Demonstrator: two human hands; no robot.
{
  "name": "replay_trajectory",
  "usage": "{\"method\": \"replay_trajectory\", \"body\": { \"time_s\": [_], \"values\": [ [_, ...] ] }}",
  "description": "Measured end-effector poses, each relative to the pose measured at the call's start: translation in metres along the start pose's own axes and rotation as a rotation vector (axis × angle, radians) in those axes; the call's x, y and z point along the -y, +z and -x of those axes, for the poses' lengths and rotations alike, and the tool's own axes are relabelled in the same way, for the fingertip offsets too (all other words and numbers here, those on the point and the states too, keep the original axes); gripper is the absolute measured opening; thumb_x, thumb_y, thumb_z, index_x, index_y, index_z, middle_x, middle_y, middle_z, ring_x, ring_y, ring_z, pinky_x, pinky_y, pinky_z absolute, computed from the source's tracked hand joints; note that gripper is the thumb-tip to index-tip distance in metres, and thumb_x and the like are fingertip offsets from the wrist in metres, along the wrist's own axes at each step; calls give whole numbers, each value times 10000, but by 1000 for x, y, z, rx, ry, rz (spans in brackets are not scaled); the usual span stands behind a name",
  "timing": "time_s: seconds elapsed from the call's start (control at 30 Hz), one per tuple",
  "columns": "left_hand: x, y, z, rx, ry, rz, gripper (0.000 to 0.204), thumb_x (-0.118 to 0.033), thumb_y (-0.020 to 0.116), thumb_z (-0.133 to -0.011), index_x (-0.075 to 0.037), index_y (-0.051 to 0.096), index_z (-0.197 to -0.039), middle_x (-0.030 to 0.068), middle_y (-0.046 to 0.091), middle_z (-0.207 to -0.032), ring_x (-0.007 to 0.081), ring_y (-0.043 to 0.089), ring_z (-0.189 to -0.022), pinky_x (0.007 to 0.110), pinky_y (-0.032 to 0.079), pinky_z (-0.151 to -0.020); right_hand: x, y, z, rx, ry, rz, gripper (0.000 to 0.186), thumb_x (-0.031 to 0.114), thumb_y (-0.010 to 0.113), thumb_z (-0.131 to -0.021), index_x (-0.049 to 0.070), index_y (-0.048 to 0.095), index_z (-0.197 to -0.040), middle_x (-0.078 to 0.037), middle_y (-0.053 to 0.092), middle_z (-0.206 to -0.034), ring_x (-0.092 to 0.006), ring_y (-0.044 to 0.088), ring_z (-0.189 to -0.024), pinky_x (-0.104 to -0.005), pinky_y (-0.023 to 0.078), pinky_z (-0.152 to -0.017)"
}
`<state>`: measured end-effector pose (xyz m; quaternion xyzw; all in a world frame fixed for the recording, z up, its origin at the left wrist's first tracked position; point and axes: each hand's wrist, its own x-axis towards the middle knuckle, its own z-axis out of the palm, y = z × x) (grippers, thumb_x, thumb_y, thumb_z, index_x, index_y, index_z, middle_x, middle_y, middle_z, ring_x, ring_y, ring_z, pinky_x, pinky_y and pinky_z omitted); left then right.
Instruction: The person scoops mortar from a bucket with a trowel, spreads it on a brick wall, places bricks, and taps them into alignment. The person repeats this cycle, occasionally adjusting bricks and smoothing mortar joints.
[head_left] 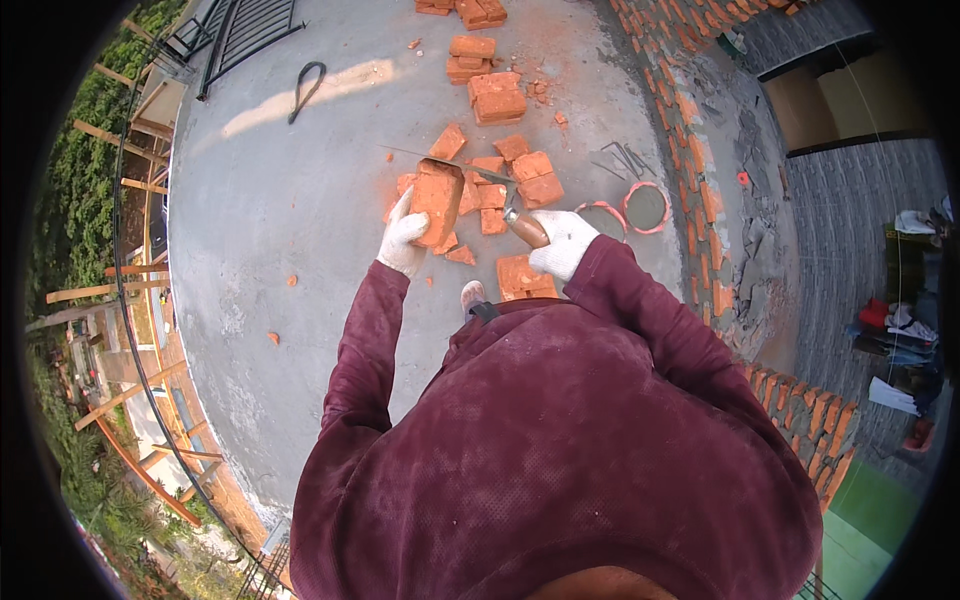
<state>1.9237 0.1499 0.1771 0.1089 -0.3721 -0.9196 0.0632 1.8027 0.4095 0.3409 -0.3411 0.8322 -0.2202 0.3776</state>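
My left hand, in a white glove, is closed around an orange-red brick, held up and tilted. My right hand, also in a white glove, grips the wooden handle of a trowel. The trowel's thin blade, seen almost edge-on, reaches left to the top end of the brick; whether they touch is hard to tell. Below both hands lies a loose heap of whole and broken bricks on the grey floor. Another small stack of bricks sits beneath my right wrist, close to my body.
Further brick stacks line up ahead. Pink-and-white rings and thin metal rods lie right of the heap. A low brick wall runs along the right. A dark loop lies ahead left; the floor's left edge drops toward timber framing.
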Motion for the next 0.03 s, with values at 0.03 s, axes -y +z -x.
{"method": "replay_trajectory", "body": {
  "time_s": [0.03],
  "values": [
    [-1, 8, 5, 40, -45, 63, 1052, -300, 829, -743, -9, 291, -1601, 128, 482, -1548, 265, 496, -1417, 412, 415, -1173, -25, 13, -4, -55, 73, -76, 606, 224, 721, -698, 84, 664, -1285, -175, 702, -1068, -321, 667, -1048, -416, 497, -984]
  ]
}}
